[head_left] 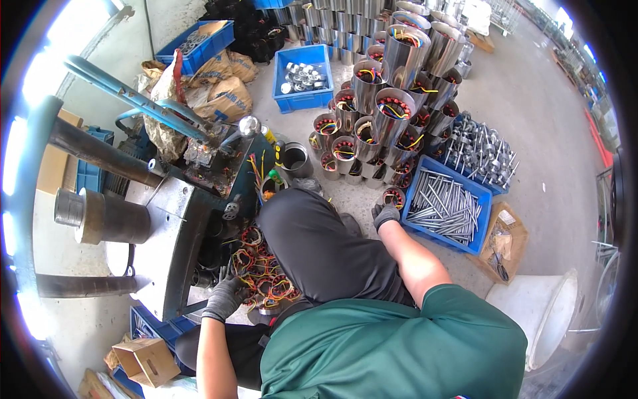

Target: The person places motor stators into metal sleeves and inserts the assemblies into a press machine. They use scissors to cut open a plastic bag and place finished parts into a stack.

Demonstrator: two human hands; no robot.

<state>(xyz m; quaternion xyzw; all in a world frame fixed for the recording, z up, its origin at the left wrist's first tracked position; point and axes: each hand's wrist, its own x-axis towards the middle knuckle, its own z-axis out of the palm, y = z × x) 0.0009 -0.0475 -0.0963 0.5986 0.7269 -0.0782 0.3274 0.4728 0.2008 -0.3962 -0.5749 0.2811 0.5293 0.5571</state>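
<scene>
My right hand (385,215), in a dark grey glove, reaches forward beside my knee. Its fingers close on the near rim of a small steel motor casing (393,197) with a wound stator inside. On the left, my gloved left hand (224,299) is at the edge of a cluster of wound stators (266,269) with red and yellow wires. Its fingers are drawn together there, and what they hold, if anything, is hidden. Several taller steel motor casings (393,110) stand stacked ahead of my right hand, with coloured wires showing inside.
A blue crate of metal shafts (444,207) stands right of my right hand, with rotors on shafts (480,151) behind it. A press (166,219) with thick bars occupies the left. Farther off is a blue crate of metal parts (302,78). A white tub (535,319) stands at right.
</scene>
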